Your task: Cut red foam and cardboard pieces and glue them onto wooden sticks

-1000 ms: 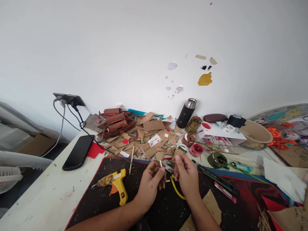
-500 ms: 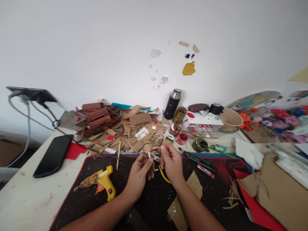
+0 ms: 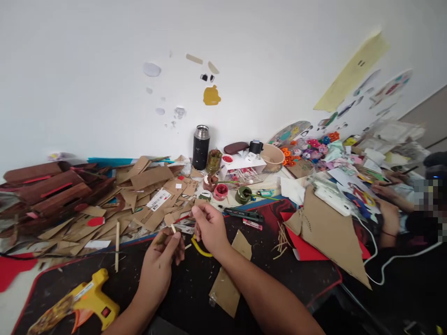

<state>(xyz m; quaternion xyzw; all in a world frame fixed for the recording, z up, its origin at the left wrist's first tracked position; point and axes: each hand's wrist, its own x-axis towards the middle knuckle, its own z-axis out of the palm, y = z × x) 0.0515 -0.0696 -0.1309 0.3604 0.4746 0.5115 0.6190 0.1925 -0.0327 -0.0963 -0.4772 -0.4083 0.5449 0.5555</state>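
Observation:
My left hand (image 3: 159, 260) is closed, with a short pale wooden stick (image 3: 173, 228) pinched between thumb and fingers. Its fingertips are stained dark. Just right of it, my right hand (image 3: 210, 229) is also closed, thumb pressed to the fingers; what it grips is hidden. A curved yellow piece (image 3: 201, 250) shows right under that hand, and a metal blade (image 3: 185, 229) lies between the hands; whether they belong together I cannot tell. A longer wooden stick (image 3: 117, 246) lies left of my left hand. Nearer me rests a yellow glue gun (image 3: 94, 298) with an orange trigger.
Cardboard scraps (image 3: 150, 179) pile up behind the dark mat. Beyond my hands stand a black flask (image 3: 201, 148) and open paint pots (image 3: 221, 191). A cutter (image 3: 244, 214) and a cardboard strip (image 3: 230, 274) lie on the mat. At far right another person's arm (image 3: 388, 221) is visible.
The view has swung to the right, so things sit further left and another person appears at the right edge. Both hands keep nearly the same pose and the left still holds the stick.

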